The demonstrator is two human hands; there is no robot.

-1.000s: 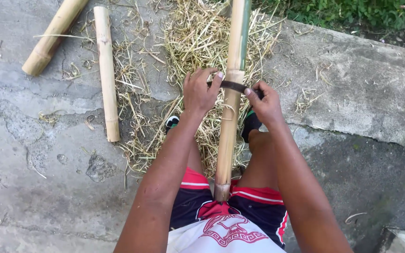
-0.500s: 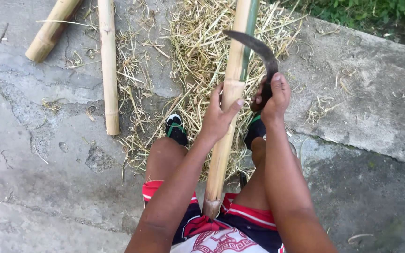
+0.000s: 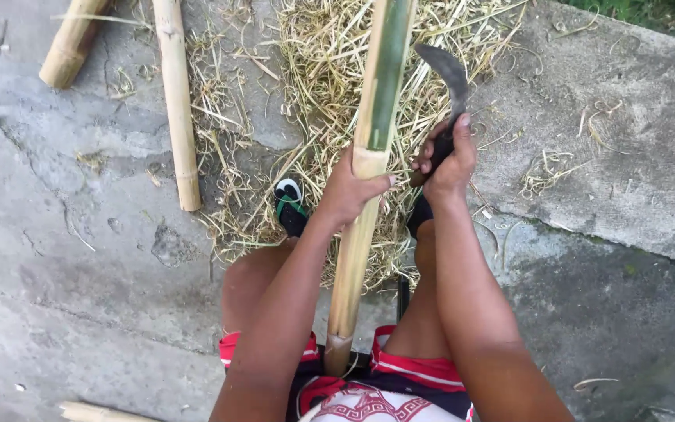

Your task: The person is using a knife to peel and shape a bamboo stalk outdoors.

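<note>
since the earlier frame the right hand (image 3: 447, 160) has lifted the curved knife (image 3: 445, 74) higher. left hand (image 3: 351, 191) grips the bamboo pole (image 3: 369, 156) propped between the knees. a glancing chop could slip toward those close fingers.

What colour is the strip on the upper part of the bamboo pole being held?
Green, on the bamboo pole above the left hand; head view.

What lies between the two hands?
In the head view, the upright bamboo pole stands between them: the left hand grips it, and the right hand holds a curved knife beside it.
</note>
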